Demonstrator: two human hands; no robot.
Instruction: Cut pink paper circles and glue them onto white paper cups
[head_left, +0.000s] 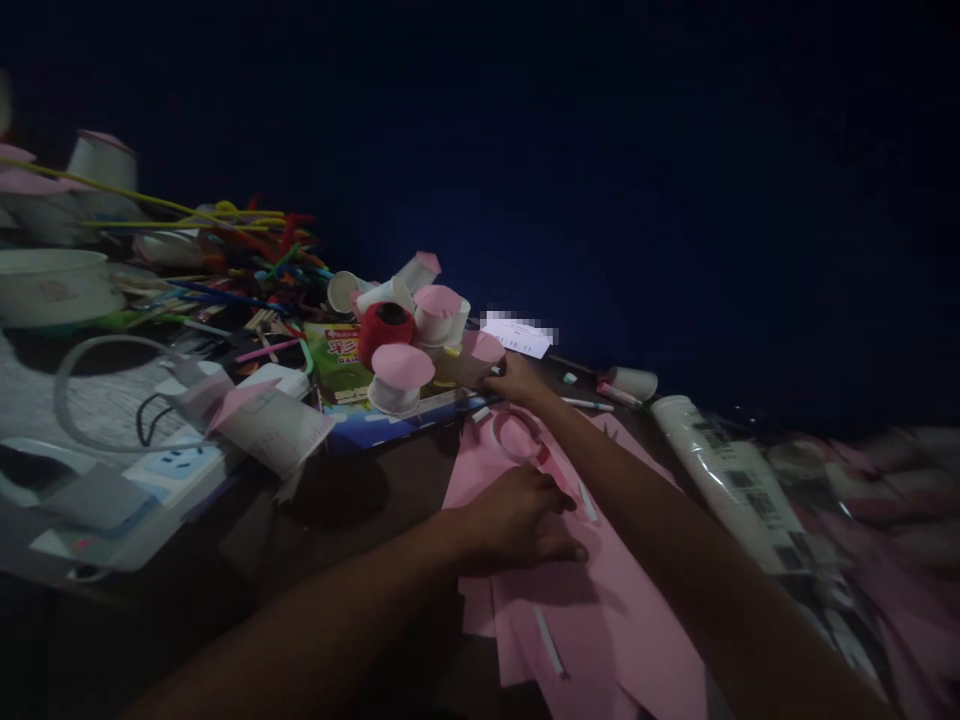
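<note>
My right hand [517, 382] reaches to the far side of the table, its fingers closed at the side of a paper cup [480, 352] with a pink paper top. The cup is dim and slightly smeared. Nearer me, my left hand [521, 520] hovers over or rests on pink paper sheets [630, 620], thumb and fingers apart and nothing held. Just beyond it lies a ring-shaped piece [516, 436] on the pink paper. White strips [551, 642] lie on the sheets. Another pink-topped cup [401, 378] stands to the left, beside a red round object [386, 332].
Left are a power strip [180, 462] with plugs and cable, a tipped cup [270, 430], a white bowl [56, 285] and tangled coloured pipe cleaners [277, 240]. A colourful packet [341, 375] lies under the cups. Right is a wrapped stack of cups [720, 480].
</note>
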